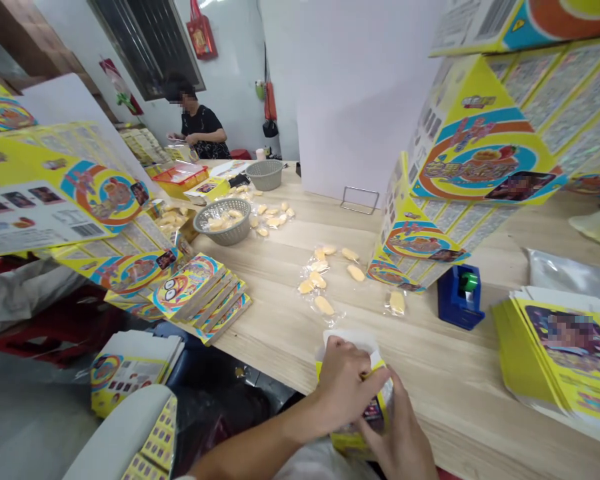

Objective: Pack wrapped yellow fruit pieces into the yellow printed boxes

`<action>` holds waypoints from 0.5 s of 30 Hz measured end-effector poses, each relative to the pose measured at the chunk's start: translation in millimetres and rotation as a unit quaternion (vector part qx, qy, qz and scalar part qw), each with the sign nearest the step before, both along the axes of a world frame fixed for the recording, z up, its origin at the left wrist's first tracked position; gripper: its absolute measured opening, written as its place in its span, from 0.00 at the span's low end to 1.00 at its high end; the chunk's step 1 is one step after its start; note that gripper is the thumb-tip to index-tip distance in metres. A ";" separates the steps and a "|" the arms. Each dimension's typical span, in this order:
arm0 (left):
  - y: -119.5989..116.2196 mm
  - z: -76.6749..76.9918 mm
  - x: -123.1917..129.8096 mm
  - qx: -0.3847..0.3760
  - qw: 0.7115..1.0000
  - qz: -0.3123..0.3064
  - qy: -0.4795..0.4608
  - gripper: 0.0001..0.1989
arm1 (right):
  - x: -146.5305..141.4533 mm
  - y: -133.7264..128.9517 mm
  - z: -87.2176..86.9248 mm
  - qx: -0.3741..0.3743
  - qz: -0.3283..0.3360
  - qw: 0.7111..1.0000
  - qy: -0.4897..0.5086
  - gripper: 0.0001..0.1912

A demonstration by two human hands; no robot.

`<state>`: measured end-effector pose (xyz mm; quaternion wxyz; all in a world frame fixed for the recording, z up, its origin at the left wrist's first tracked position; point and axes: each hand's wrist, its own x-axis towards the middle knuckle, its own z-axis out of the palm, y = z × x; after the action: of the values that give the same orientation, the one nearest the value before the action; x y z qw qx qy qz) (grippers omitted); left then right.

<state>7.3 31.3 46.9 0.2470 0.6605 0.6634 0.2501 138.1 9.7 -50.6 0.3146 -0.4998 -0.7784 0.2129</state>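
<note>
At the table's front edge a small yellow cardboard box (350, 441) stands tilted toward me, its white top flaps (355, 339) raised. My left hand (343, 380) bends over the open top, fingers curled at the flaps; their tips are partly hidden. Along the box's right side my right hand (397, 427) grips it, the thumb across the printed front. Clear plastic shows inside the box beside the fingers. Just beyond lie several wrapped yellow pieces (324, 305), loose on the wooden table, with one wrapped piece (397, 303) apart to the right.
Blue tape dispenser (460, 297) and flat cartons (555, 360) lie right. Tall stacks of yellow boxes (480, 147) rise behind them. Stacked boxes (200, 293) stand left, near a grey basket (223, 223) of wrapped pieces. A second basket (265, 175) and a seated person (200, 127) are farther back.
</note>
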 end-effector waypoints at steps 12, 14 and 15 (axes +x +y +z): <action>-9.4 -10.7 -57.6 -0.351 0.872 -0.286 -0.187 0.24 | -25.3 -29.7 -41.2 0.029 0.035 0.999 0.007 0.53; -18.6 -12.9 -55.9 -0.322 0.867 -0.298 -0.236 0.26 | -19.2 -30.7 -44.5 0.024 0.055 0.998 -0.011 0.50; -23.1 -12.5 -54.1 -0.304 0.873 -0.295 -0.240 0.26 | -14.9 -30.5 -43.7 0.016 0.065 0.998 -0.014 0.47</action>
<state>-46.8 8.2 34.4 0.6497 0.6374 0.4015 0.1022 123.1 -20.8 -94.4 0.2969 -0.4462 -0.8167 0.2137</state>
